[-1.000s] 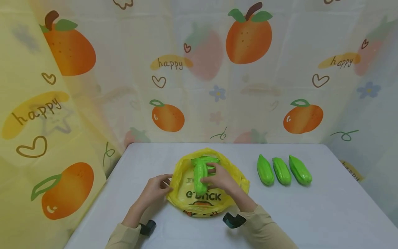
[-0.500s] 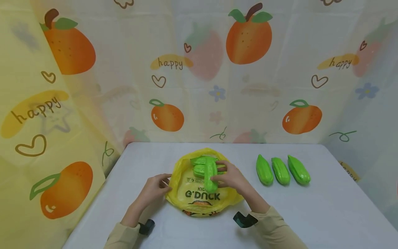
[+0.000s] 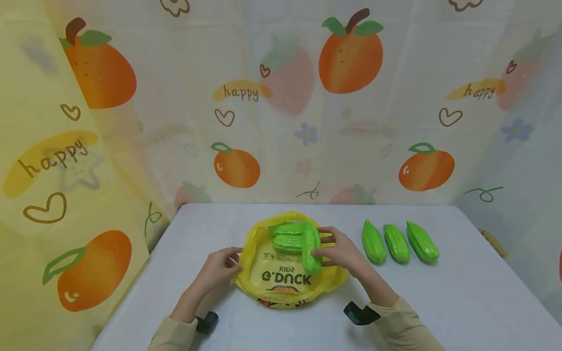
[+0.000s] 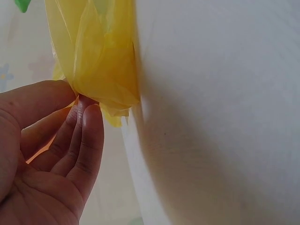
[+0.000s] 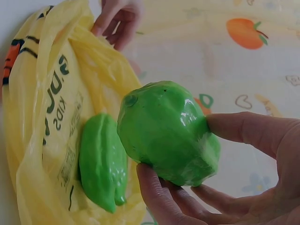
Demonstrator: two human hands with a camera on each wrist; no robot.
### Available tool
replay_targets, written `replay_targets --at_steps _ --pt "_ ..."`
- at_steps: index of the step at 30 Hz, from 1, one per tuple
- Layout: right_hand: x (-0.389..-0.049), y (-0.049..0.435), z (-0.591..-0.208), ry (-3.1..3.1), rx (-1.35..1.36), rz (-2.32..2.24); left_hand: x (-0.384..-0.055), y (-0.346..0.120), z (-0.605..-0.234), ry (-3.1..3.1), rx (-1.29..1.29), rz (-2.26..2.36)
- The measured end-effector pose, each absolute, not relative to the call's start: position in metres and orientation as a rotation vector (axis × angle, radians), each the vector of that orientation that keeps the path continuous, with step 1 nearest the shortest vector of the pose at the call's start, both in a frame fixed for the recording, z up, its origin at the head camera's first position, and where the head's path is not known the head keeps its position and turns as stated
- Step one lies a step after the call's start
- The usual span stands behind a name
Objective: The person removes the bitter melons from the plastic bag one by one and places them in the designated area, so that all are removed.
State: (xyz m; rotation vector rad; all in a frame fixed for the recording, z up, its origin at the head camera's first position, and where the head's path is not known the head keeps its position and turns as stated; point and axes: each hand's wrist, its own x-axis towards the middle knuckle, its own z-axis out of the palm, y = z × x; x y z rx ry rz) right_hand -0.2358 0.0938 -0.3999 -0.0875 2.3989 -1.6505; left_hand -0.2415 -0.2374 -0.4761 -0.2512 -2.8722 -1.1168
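Observation:
A yellow plastic bag (image 3: 250,253) lies with its mouth spread wide, printed lettering showing inside. My left hand (image 3: 217,265) pinches the left of its rim; in the left wrist view the thin film of the bag (image 4: 105,61) passes between thumb and fingers. With thumb and fingers, my right hand (image 3: 344,251) grips a glossy green ridged gourd (image 3: 311,248) over the bag's right side. Two similar green gourds (image 3: 287,243) lie side by side in the bag, their right ends hidden behind the held one. The right wrist view shows the held gourd (image 5: 164,133) end-on.
To the right of the bag, three more green gourds (image 3: 397,243) stand in a row on the white tabletop (image 3: 439,302). A fruit-printed cloth (image 3: 290,136) hangs behind the table and along its sides. Dark wrist cameras (image 3: 361,313) are strapped at both sleeves.
My right hand has carried the held gourd rightward over the bag, exposing more of the two gourds and the lettering inside. My left hand stays at the rim.

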Motion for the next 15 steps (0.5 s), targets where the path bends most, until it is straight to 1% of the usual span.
replay_targets --at_steps 15 --pt "-0.229 0.126 -0.396 2.400 -0.094 -1.625 -0.241 -0.236 -0.473 -2.885 -0.249 -1.117"
